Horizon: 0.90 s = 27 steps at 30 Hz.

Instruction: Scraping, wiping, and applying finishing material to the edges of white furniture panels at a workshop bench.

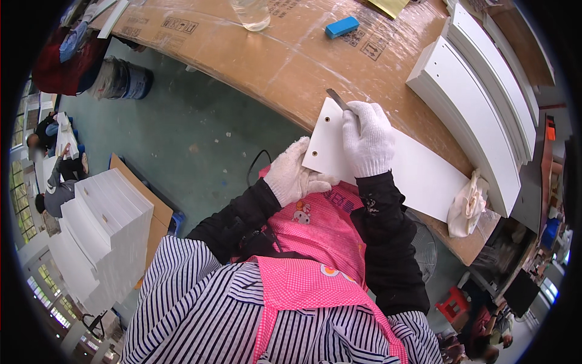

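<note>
In the head view, the right grip (368, 136), a hand in a white knitted glove, is closed on a thin metal blade (337, 99), whose dark tip points far and left past the fingers. That hand is over the left part of a long white board (424, 173), which lies slantwise at the near edge of the surface (285, 64), running from the left end near the hands to its right end farther along. Two round holes with dark rims show close to the board's left end, and its near left corner juts past the surface's edge. The left grip (294, 173), gloved likewise, is at that corner with its fingers partly spread along the near side; whether it pinches the board I cannot tell. A crumpled cream cloth (467, 209) is at the board's right end. Farther right, curved white panels (467, 103) are stacked on the surface. On the far side are a blue block (342, 27), a clear container (253, 15) and part of a yellow sheet (391, 6). The person wears a pink checked apron (312, 279) over a striped garment (212, 309), with black sleeves (394, 255). To the left, on the floor side, stand a tall stack of white panels (115, 224) and a bucket (138, 83).
</note>
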Available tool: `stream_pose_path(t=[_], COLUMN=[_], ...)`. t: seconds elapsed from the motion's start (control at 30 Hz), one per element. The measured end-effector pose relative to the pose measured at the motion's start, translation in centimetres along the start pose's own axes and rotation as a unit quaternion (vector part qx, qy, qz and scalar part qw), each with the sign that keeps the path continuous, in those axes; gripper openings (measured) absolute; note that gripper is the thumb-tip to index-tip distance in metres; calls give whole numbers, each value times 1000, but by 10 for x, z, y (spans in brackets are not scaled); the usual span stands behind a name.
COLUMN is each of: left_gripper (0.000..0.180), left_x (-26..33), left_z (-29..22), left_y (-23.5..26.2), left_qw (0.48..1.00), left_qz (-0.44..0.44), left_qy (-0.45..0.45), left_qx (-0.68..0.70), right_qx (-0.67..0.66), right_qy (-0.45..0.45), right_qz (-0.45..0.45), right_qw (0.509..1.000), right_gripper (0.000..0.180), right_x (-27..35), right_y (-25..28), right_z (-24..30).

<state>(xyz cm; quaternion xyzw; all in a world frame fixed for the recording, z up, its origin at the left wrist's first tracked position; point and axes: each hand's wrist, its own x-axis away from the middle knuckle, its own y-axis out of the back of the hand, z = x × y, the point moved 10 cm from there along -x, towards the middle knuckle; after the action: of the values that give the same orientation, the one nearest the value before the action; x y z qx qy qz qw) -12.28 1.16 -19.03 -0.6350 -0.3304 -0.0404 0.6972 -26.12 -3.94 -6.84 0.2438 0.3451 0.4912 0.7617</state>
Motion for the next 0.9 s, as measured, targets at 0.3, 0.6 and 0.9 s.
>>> stream_pose_path(t=[0.3,0.6,0.9], left_gripper=[45,39,34], left_x=[4,2,1], left_z=[19,10,7], left_y=[-3,-7,-10], left_qw=[959,906,901], left_qz=[-51,-52,-66], left_qy=[-15,-50,-77], left_qx=[-279,-417,-422], right_qx=[109,80,-203], right_qy=[76,198,56], right_qz=[-28,95,158], right_qw=[991,972,965], right_gripper=[38,50,44], right_x=[-5,19,30], right_y=[-18,-25,-23], right_z=[10,21,12])
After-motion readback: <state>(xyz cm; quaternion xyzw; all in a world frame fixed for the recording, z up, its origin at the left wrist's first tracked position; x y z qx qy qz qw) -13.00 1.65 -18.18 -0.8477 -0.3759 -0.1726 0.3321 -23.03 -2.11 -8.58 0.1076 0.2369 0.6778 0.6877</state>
